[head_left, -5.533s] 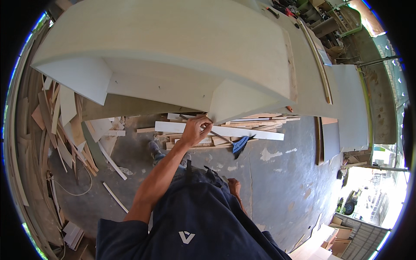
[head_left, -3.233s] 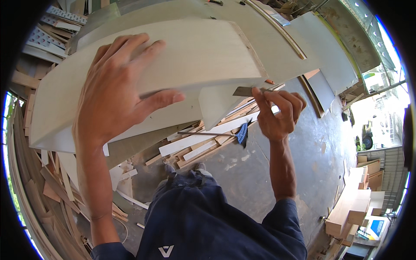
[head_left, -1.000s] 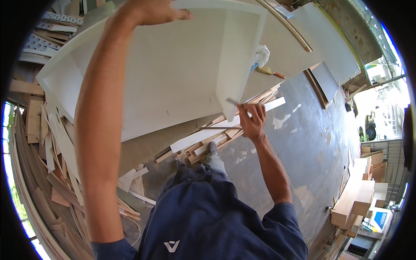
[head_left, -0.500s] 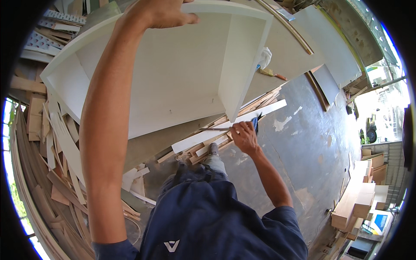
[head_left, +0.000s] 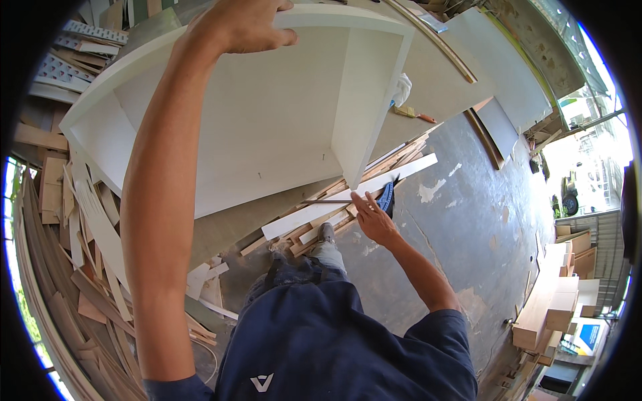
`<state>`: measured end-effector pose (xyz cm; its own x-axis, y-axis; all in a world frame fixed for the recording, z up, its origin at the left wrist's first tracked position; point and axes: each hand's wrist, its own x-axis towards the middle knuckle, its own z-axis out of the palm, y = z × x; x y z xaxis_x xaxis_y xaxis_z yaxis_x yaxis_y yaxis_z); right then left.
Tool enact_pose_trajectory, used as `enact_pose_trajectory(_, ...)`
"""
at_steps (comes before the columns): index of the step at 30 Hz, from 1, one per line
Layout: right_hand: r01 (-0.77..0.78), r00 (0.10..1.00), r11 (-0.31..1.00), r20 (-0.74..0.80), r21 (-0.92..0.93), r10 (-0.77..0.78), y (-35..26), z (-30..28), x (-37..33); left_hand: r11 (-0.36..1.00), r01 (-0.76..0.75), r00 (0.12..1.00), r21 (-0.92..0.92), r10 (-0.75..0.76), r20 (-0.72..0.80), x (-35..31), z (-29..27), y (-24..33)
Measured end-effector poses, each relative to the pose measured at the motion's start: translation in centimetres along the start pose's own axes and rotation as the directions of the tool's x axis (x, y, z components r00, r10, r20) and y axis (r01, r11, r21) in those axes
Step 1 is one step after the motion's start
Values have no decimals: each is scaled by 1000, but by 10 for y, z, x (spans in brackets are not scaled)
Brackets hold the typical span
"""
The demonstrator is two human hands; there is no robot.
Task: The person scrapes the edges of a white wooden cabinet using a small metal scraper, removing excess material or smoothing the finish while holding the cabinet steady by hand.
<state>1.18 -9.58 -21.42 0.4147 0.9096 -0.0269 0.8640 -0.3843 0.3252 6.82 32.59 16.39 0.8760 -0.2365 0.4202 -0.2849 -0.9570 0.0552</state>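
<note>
An open-fronted white cabinet lies tilted on a work table. My left hand grips its far edge, thumb over the inside and most of the other fingers cut off or behind the rim. At the cabinet's near right corner, my right hand is closed on a thin dark flat bar, which looks like a file and points left along the near edge. Its fingertips are close to the corner. A blue and black thing shows just beyond that hand; its kind is unclear. Two small pins stick up from the cabinet's inner face.
Wood strips and a long white board lie by my feet. A brush and white cloth rest on the table at right. Offcuts crowd the left; wooden boxes stand far right.
The whole view has shifted slightly. My right hand's fingers have straightened a little at the cabinet corner, and the bar now lies more level. My left hand keeps its hold on the edge.
</note>
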Motion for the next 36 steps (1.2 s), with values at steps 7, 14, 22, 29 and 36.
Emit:
enact_pose_trajectory(7,-5,965,925,-240,379,104,16,-37,16,996,85,995,-15,-84,49,-1,4,-5)
enact_pose_trajectory(14,-143,590,990,-802,4,89,137,-219,128,997,76,995,34,-78,55,-3,-3,0)
enact_pose_trajectory(22,-99,736,995,-675,-17,62,124,-156,100,999,39,999,-12,-39,20,0,10,-1)
enact_pose_trajectory(29,101,995,994,16,-35,-100,11,-8,31,998,59,998,-7,-58,23,-6,1,10)
enact_pose_trajectory(36,-133,952,989,-270,70,147,52,-141,75,998,14,1000,53,-15,21,-13,2,6)
